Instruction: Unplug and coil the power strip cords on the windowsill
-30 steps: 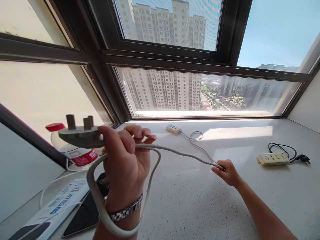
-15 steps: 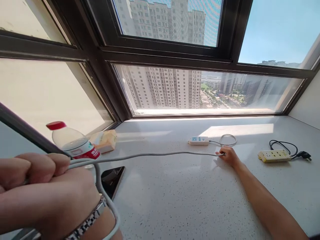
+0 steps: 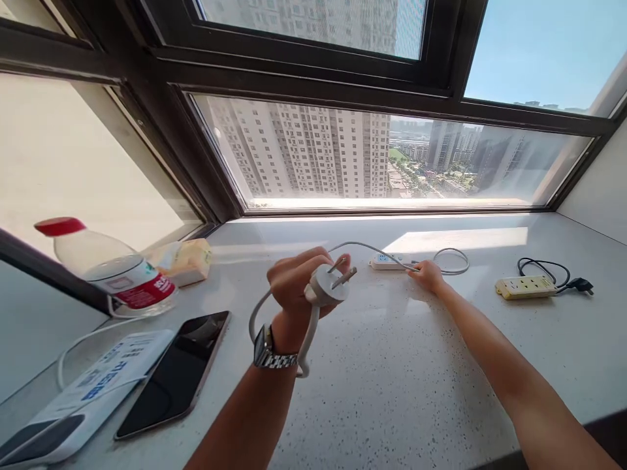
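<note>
My left hand (image 3: pixel 294 287) is closed around a grey cable (image 3: pixel 306 339) that loops round the hand and wrist, with its white three-pin plug (image 3: pixel 327 284) sticking out to the right, pins up. The cable runs on to my right hand (image 3: pixel 427 275), which pinches it on the white speckled counter (image 3: pixel 382 385) just in front of the white power strip (image 3: pixel 386 261). A small coil of the same cable (image 3: pixel 453 261) lies to the right of that strip. A metal watch (image 3: pixel 270 349) is on my left wrist.
A yellowish power strip (image 3: pixel 524 286) with a black cord and plug (image 3: pixel 558 273) lies at the right. At the left stand a red-capped bottle (image 3: pixel 105 267), a wrapped packet (image 3: pixel 183 260), a black phone (image 3: pixel 179 372) and a white leaflet (image 3: pixel 105 382). Dark window frames run behind.
My left hand has swung from the near left out over the counter's middle, bringing the plug into view. My right hand slid left along the cable toward the white power strip.
</note>
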Demonstrator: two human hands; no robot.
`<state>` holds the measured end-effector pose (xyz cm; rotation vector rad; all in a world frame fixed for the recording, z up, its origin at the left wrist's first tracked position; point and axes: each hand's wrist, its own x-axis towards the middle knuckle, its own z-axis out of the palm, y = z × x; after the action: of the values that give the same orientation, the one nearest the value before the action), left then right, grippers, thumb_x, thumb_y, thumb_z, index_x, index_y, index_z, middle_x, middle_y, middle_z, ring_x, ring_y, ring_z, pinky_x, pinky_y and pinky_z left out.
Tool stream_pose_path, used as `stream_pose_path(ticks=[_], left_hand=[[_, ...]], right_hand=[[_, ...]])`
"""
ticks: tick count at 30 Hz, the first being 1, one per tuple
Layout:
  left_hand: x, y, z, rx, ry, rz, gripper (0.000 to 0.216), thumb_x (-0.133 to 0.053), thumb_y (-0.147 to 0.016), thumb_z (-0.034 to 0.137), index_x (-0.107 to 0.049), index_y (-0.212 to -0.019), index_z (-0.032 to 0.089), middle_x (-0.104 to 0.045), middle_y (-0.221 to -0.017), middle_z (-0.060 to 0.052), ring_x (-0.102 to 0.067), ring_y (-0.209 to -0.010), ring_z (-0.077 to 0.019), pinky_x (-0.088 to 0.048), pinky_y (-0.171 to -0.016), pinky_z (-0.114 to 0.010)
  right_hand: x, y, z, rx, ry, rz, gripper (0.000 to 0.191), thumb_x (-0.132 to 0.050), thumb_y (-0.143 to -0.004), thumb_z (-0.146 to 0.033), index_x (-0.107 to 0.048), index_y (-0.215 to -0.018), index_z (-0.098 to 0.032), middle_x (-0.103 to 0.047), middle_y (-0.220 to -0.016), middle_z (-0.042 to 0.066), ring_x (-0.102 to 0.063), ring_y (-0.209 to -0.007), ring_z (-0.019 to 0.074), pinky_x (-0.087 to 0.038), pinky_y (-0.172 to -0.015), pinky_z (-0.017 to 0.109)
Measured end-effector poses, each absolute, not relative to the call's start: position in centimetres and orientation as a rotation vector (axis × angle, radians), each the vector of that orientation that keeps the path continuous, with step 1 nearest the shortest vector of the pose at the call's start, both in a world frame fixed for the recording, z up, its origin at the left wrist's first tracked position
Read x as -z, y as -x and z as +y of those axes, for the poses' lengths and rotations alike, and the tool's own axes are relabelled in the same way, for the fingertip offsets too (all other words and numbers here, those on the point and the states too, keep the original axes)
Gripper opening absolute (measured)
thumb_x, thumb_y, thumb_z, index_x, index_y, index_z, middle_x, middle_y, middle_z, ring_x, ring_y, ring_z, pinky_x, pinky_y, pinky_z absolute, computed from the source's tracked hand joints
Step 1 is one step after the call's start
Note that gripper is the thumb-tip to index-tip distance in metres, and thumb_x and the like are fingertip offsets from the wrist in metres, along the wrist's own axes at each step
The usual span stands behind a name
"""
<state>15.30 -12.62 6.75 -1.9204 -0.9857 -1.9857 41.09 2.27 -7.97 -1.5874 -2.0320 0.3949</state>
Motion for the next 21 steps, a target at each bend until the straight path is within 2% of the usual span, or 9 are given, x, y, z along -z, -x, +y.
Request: stream_pose_path(ticks=[3, 5, 9, 14, 16, 19, 21], left_hand=[[-6.5, -16.3, -12.2, 1.787, 2.07, -0.662, 0.045, -0.07, -0.077, 0.023, -0.033, -0.051, 0.017, -0.036, -0.046, 0.007, -0.028, -0.041, -0.005, -0.024, -0.041, -0.019], [-6.1, -16.7, -12.0, 1.722, 2.149, -0.648, 0.043, -0.066, -0.08, 0.018, -0.031, -0.054, 0.018, -0.033, -0.048, 0.007, -0.025, -0.043, -0.0057, -0.023, -0.042, -0.019], [-5.0, -16.9, -11.7, 1.616, 2.359, -0.712, 0.041, -0.059, -0.085, 0.021, -0.033, -0.053, 0.018, -0.031, -0.049, 0.006, -0.024, -0.044, -0.0064, -0.022, -0.043, -0.021], [-4.5, -17.1, -11.2, 1.58, 2.556, -0.721, 0.039, -0.058, -0.085, 0.02, -0.037, -0.052, 0.016, -0.033, -0.05, 0.005, -0.026, -0.045, -0.0064, -0.021, -0.044, -0.022], [-4.5, -16.9, -10.9, 1.585, 2.588, -0.746, 0.04, -0.057, -0.085, 0.019, -0.037, -0.051, 0.016, -0.032, -0.049, 0.005, -0.026, -0.046, -0.0063, -0.02, -0.044, -0.022], [-4.5, -16.4, -10.4, 1.629, 2.571, -0.786, 0.042, -0.059, -0.085, 0.019, -0.036, -0.05, 0.015, -0.031, -0.049, 0.006, -0.026, -0.045, -0.0057, -0.02, -0.043, -0.021], [-4.5, -15.9, -9.9, 1.666, 2.518, -0.788, 0.042, -0.063, -0.083, 0.019, -0.036, -0.05, 0.015, -0.029, -0.049, 0.006, -0.024, -0.046, -0.0053, -0.019, -0.042, -0.02]], right_hand=[[8.0, -41.3, 2.2, -0.434, 1.575, -1.982, 0.045, -0.049, -0.08, -0.044, -0.043, -0.044, -0.019, -0.027, -0.045, -0.004, -0.025, -0.048, 0.0091, -0.021, -0.049, 0.025], [8.1, -41.6, 2.1, -0.467, 1.552, -1.967, 0.047, -0.047, -0.08, -0.049, -0.04, -0.044, -0.019, -0.025, -0.047, -0.004, -0.024, -0.049, 0.0087, -0.02, -0.049, 0.025], [8.3, -41.9, 2.0, -0.506, 1.498, -1.965, 0.048, -0.049, -0.075, -0.054, -0.032, -0.046, -0.02, -0.021, -0.049, -0.004, -0.022, -0.05, 0.0082, -0.018, -0.048, 0.025], [7.5, -41.6, 1.4, -0.501, 1.422, -1.96, 0.05, -0.051, -0.073, -0.058, -0.032, -0.048, -0.02, -0.023, -0.05, -0.004, -0.022, -0.05, 0.0083, -0.018, -0.048, 0.025], [6.3, -41.2, 1.0, -0.48, 1.321, -1.936, 0.05, -0.047, -0.077, -0.061, -0.038, -0.051, -0.019, -0.029, -0.051, -0.004, -0.027, -0.05, 0.0091, -0.022, -0.049, 0.025], [3.4, -40.4, -0.1, -0.375, 1.136, -1.807, 0.055, -0.03, -0.089, -0.057, -0.05, -0.056, -0.018, -0.038, -0.051, -0.001, -0.035, -0.05, 0.011, -0.027, -0.051, 0.025], [1.3, -39.9, -1.1, -0.227, 1.08, -1.755, 0.054, -0.031, -0.092, -0.049, -0.046, -0.05, -0.018, -0.039, -0.048, -0.001, -0.034, -0.047, 0.0105, -0.026, -0.049, 0.025]])
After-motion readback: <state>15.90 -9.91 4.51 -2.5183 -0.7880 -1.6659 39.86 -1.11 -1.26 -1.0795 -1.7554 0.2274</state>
